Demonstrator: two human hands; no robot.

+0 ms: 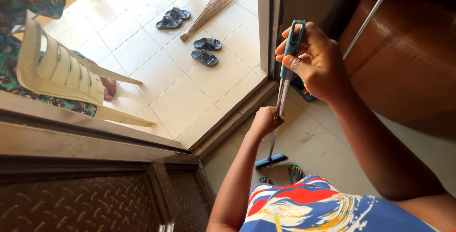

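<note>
Right hand (317, 63): closed around the teal plastic grip at the top end of a long-handled broom (283, 100), thumb laid along the near side of the grip, fingers wrapped behind it. The hanging loop of the grip stands clear above the fist.

Left hand (266, 121): clenched around the metal shaft of the same broom, lower down, roughly midway between the teal grip and the brush head. Both hands therefore grasp one tool, right above left.

The broom stands nearly upright, tilted slightly, its blue brush head (271, 161) resting on the pale tiled floor (313, 141) indoors, just inside the door threshold (232, 122). The person's feet in green-patterned sandals (295, 171) are just beside the brush head. A garment printed in blue, red and yellow (308, 208) fills the lower edge of the view.

Right of the hands: a brown leather sofa (408, 56), with a thin metal rod (370, 15) leaning across it. A small blue object sits on the floor at the foot of the sofa, behind the right wrist; its kind cannot be determined.

Left and below: a dark metal door (95, 203) with a raised tread pattern, standing open.

Beyond the threshold, on the outdoor tiles (190, 94): two pairs of dark sandals (205, 50), well apart from the hands, and a bundled straw hand broom (209, 11) lying between the pairs. A cream plastic chair (61, 70) stands at far left, occupied by another person in green patterned cloth (28, 4).
</note>
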